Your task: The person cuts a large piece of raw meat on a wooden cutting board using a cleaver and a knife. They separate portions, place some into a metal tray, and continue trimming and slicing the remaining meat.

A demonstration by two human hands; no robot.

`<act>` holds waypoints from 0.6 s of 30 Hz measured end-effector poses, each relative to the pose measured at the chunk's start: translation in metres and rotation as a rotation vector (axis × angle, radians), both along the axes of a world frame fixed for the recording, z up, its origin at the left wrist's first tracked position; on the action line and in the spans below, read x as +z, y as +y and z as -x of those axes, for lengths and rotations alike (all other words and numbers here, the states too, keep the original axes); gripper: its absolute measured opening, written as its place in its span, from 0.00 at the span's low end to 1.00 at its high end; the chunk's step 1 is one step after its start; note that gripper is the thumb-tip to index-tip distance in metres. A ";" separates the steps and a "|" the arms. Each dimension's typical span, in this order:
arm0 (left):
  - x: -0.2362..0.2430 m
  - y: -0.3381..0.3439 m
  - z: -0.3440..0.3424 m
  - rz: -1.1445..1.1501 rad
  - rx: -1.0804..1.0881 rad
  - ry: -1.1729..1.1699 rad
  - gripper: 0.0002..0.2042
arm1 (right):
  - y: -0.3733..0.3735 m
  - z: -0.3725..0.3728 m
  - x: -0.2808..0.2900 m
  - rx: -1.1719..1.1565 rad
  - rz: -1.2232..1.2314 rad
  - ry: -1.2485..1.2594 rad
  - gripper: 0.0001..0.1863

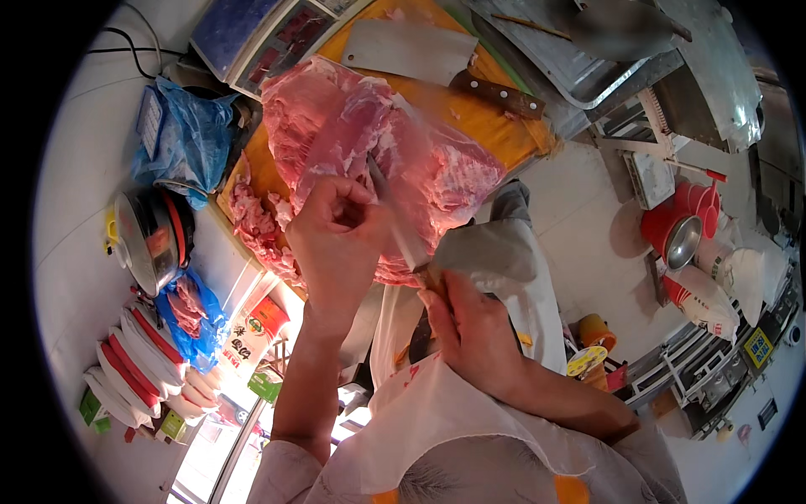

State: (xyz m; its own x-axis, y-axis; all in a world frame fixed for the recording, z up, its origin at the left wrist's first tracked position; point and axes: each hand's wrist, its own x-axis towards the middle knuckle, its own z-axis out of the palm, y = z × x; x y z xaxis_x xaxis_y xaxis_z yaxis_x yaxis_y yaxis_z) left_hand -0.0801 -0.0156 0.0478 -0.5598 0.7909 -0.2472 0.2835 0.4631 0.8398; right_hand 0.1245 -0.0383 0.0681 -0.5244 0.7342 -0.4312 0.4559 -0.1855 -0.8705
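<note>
A large slab of raw pink meat (420, 151) lies on an orange cutting board (487, 118). My left hand (336, 235) rests on the near side of the meat, fingers curled and pinching a fold of it. My right hand (474, 332) grips the handle of a narrow knife (395, 214), whose blade runs up along the meat beside my left fingers. Smaller meat pieces (256, 223) lie at the board's left edge.
A cleaver (437, 59) with a wooden handle lies at the board's far side. Blue plastic bags (185, 134), a metal bowl (151, 239) and stacked white bags (134, 361) sit at the left. Red buckets (680, 227) stand on the floor at the right.
</note>
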 end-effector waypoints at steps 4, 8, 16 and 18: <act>0.001 -0.001 0.005 -0.001 0.047 -0.043 0.08 | -0.007 -0.003 0.002 -0.004 -0.026 0.004 0.12; 0.002 -0.006 0.001 0.007 0.038 -0.036 0.08 | -0.002 0.003 0.002 -0.006 -0.043 -0.004 0.11; 0.001 -0.017 -0.002 0.012 0.099 -0.034 0.07 | -0.007 0.001 0.000 -0.002 -0.038 -0.010 0.11; 0.003 -0.016 -0.001 0.004 0.129 -0.050 0.07 | -0.012 -0.002 -0.003 0.022 -0.051 -0.024 0.11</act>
